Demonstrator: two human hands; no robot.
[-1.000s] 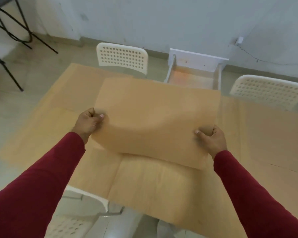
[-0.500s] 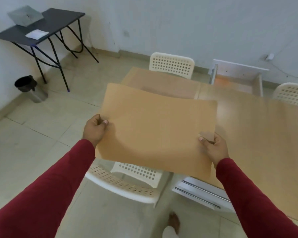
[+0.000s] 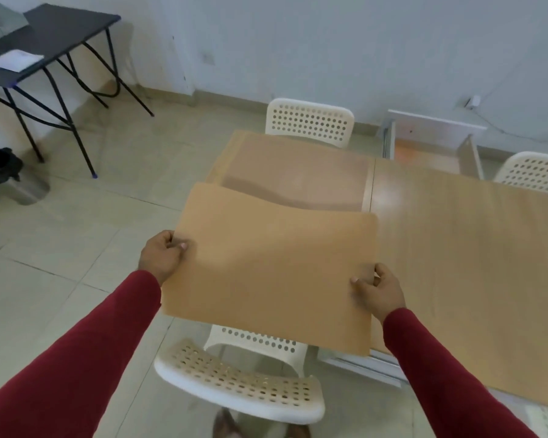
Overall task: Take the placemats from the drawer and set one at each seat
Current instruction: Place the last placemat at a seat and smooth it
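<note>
I hold a tan placemat in the air over the near left corner of the wooden table. My left hand pinches its left edge and my right hand pinches its right edge. Another placemat lies flat on the table's far left part, in front of a white chair. The open drawer shows beyond the table's far edge; what it holds is not visible. A white perforated chair stands below the held mat at the table's near side.
A third white chair is at the far right. A black folding table with papers and a dark bin stand at the left by the wall. Tiled floor lies open on the left.
The view has swung left and pulled back. The placemat, held in both hands, has moved from over the table's middle toward its near left corner above the white chair.
</note>
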